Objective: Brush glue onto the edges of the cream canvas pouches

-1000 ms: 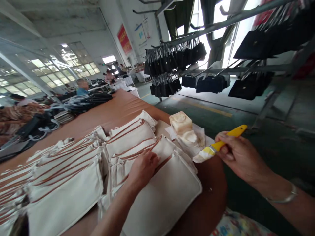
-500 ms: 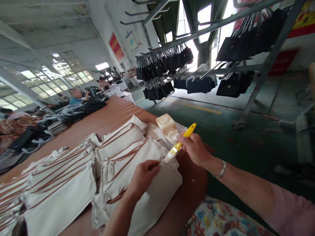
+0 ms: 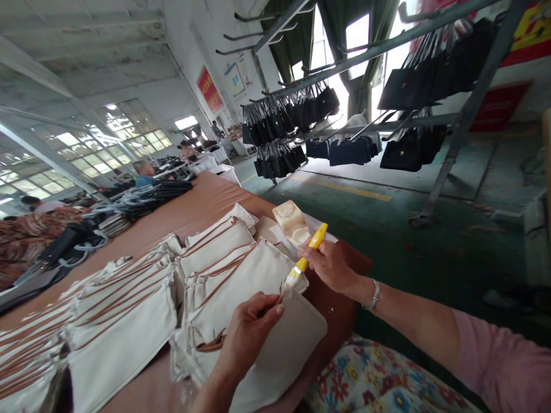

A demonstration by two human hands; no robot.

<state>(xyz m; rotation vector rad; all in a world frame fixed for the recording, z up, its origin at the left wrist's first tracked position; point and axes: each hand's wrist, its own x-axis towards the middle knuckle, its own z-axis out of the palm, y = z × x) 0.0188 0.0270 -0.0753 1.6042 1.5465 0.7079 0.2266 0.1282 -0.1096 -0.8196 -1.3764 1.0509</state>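
Observation:
My right hand [image 3: 330, 264] is closed round a yellow-handled brush [image 3: 303, 261] whose pale bristles touch the top edge of a cream canvas pouch [image 3: 275, 338] with brown piping. My left hand [image 3: 249, 330] is closed in a pinch on that pouch's upper edge, right beside the bristles. The pouch lies at the near corner of a brown table [image 3: 202, 203]. Just beyond the brush stands a cream-coloured block [image 3: 291, 216] on a white sheet.
Several more cream pouches [image 3: 120, 321] lie overlapped in rows to the left. Dark bags and hangers [image 3: 146, 192] are piled at the table's far end, with people working behind. Black bags [image 3: 284, 126] hang on metal racks over the green floor to the right.
My right hand has brought the brush from the table's right edge in to the pouch edge. My left hand went from lying flat on the pouches to pinching the edge.

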